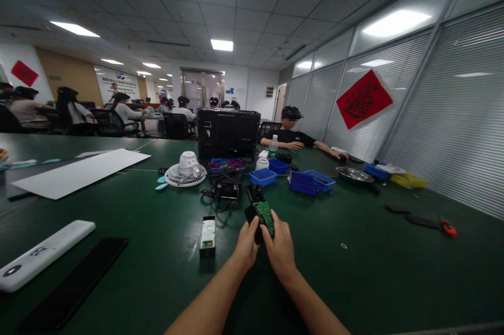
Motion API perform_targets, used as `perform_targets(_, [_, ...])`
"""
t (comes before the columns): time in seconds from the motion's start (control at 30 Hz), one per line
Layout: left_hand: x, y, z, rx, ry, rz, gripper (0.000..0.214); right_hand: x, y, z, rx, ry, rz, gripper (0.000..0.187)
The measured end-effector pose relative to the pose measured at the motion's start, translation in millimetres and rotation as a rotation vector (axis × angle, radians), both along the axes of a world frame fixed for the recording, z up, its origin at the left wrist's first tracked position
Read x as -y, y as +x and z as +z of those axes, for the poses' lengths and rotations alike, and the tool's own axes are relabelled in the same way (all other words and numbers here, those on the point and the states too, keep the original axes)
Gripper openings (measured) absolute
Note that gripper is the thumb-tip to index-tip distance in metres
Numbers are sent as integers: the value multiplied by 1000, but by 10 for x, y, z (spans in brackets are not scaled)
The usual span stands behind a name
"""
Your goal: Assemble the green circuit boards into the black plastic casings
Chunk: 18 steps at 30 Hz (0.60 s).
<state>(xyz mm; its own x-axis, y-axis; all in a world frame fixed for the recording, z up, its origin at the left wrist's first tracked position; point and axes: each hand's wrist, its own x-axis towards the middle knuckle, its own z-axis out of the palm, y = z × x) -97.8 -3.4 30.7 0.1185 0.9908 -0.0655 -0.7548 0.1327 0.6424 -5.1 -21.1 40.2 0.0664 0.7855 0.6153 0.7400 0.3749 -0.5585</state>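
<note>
Both my hands meet over the dark green table (354, 282). My left hand (247, 245) and my right hand (280, 248) are closed together around a small black device with a green circuit board (264, 214) on its top face, held tilted above the table. Just left of my left hand lies a small black-and-white rectangular module (207, 235), flat on the table and untouched.
Beyond my hands sit a black box with cables (225, 190), a white fan (185, 171), blue bins (311, 181), a black case (228, 133) and a metal bowl (354, 175). A white remote (43, 253), black slab (74, 282) and white sheet (79, 171) lie left. A person sits opposite; pliers (429, 222) lie right.
</note>
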Motion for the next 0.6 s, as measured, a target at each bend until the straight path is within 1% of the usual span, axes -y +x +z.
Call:
perform_targets(0.17, [-5, -3, -11, -1, -15, -3, 34, 0, 22, -34, 9, -14, -14, 48])
perform_targets(0.27, [-9, 2, -22, -4, 6, 3, 34, 5, 28, -31, 43, -19, -34, 48])
perform_targets(0.43, [-12, 15, -15, -9, 16, 11, 33, -2, 36, -33, 100, 13, -42, 45])
perform_targets(0.6, [-16, 22, -12, -4, 17, 19, 31, -4, 38, -60, 104, 33, -26, 45])
